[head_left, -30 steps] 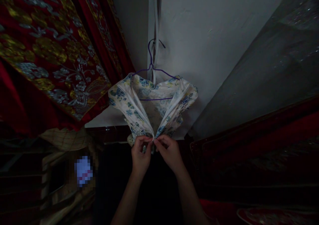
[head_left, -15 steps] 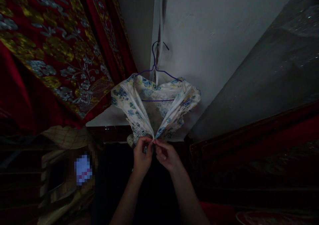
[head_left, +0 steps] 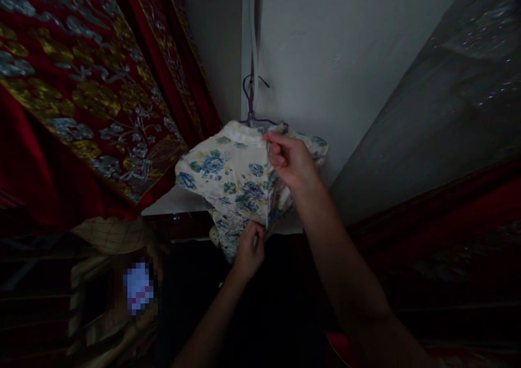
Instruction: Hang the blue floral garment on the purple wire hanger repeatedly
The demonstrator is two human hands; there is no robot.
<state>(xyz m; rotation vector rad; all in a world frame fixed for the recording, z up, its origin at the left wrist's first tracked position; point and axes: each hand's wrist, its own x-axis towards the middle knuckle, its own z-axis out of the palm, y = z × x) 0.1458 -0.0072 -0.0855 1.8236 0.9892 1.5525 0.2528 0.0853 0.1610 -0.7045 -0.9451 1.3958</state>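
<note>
A white top (head_left: 234,175) with blue, green and yellow flowers hangs on a thin purple hanger (head_left: 251,105) against the wall. Its front is drawn together along a straight zipper (head_left: 267,189), which runs from the collar down. My left hand (head_left: 251,248) is closed on the fabric at the zipper's lower end. Up at the collar, my right hand (head_left: 291,156) pinches the top of the zipper between thumb and finger; its small pull is hidden by the fingertips. The right forearm covers part of the top's right side.
Red cloth (head_left: 101,96) with gold and silver embroidery hangs at the left. A whitish strap (head_left: 253,42) runs down the wall to the hanger. Clear plastic sheeting (head_left: 427,102) covers the right side. At lower left lies a blurred-out bright patch (head_left: 139,287).
My right hand has moved up from the bottom of the neck opening to the collar, and the open V front has closed. My left hand stays low, gripping the fabric.
</note>
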